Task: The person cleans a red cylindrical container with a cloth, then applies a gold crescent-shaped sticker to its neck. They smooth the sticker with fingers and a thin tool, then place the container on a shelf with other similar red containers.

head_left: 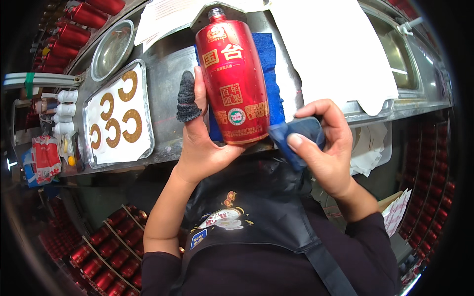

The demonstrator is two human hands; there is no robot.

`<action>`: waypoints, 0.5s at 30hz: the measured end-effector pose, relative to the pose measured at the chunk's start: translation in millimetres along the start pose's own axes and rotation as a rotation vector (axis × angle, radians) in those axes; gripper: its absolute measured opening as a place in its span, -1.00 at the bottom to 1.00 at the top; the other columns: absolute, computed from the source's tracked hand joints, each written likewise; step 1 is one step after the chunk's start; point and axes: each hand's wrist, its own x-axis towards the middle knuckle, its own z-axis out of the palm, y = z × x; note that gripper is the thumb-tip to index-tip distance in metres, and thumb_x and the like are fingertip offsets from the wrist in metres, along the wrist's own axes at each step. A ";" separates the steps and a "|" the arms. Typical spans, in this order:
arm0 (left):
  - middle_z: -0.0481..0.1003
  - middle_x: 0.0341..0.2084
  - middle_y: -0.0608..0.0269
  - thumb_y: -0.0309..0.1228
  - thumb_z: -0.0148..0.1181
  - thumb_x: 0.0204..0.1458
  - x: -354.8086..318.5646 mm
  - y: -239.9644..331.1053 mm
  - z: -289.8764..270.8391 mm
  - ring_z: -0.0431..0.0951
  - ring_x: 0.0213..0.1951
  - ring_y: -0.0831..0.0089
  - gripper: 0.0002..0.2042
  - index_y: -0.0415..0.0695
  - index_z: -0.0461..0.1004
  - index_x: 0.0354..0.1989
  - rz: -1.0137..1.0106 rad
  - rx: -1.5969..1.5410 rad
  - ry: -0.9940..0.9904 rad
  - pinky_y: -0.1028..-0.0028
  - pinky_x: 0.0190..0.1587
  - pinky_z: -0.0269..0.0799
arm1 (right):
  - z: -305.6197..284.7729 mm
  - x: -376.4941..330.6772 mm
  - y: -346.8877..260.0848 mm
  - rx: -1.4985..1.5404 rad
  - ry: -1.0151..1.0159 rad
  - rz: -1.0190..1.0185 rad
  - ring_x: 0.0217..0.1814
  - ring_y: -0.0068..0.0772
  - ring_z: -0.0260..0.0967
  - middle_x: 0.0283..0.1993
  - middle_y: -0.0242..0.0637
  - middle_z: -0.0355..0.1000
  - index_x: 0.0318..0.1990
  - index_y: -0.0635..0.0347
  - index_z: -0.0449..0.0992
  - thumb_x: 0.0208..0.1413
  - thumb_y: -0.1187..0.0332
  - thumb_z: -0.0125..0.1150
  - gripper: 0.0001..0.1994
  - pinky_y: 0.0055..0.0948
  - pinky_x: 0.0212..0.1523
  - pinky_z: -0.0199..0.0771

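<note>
A grey metal workbench (166,84) is extended across the upper part of the view, and rows of glossy red bottles (118,259) are ranged at lower left, at upper left and at the far right. The right part of the bench is covered by a large white sheet (335,54). At the centre, above a blue textile cloth (267,49), a tall red bottle with broad shoulders and a narrowing base (232,74) is held, its short, dark-rimmed neck directed away from the wearer; whether it is supported by the cloth cannot be told. Its front is decorated with a gold emblem, gold characters and, near the base, a round green-and-white seal. To the left, a shallow metal tray (150,129) and, beyond it, a round metal bowl (112,52) are placed. The bottle's lower left side is grasped by the left hand (203,153), on which dark grey knitted finger covers (188,98) are worn. A folded dark blue pad (301,138) is pinched by the right hand (335,143) beside the bottle's base. Five gold C-shaped pieces (132,125) are laid on white paper within the tray.
</note>
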 end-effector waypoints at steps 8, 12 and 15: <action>0.05 0.41 -0.15 -0.44 0.54 -0.23 -3.1 -3.6 0.7 0.20 0.39 0.12 0.23 -0.27 -0.36 0.51 0.099 0.071 0.023 0.26 0.38 0.13 | 21.9 29.7 37.0 -0.251 0.217 -0.252 -0.14 -0.32 0.45 -0.20 -0.15 0.44 -0.11 0.31 0.43 0.15 0.49 0.23 -0.81 -0.41 -0.12 0.46; 0.01 0.43 -0.16 -0.39 0.56 -0.24 -3.9 -9.7 -2.7 0.15 0.42 0.08 0.23 -0.30 -0.34 0.50 0.088 0.057 -0.027 0.23 0.42 0.04 | 8.2 25.6 57.6 -0.130 0.177 -0.108 -0.14 -0.57 0.34 -0.19 -0.33 0.42 -0.10 0.30 0.42 0.20 0.48 0.20 -0.83 -0.54 -0.08 0.39; -0.03 0.45 -0.19 -0.29 0.55 -0.20 -6.1 -11.9 -7.7 0.06 0.46 0.03 0.22 -0.30 -0.33 0.49 0.083 0.193 -0.047 0.13 0.47 -0.24 | 5.0 25.5 62.1 -0.170 0.153 -0.110 -0.14 -0.70 0.30 -0.18 -0.42 0.40 -0.09 0.26 0.40 0.21 0.48 0.20 -0.83 -0.64 -0.07 0.34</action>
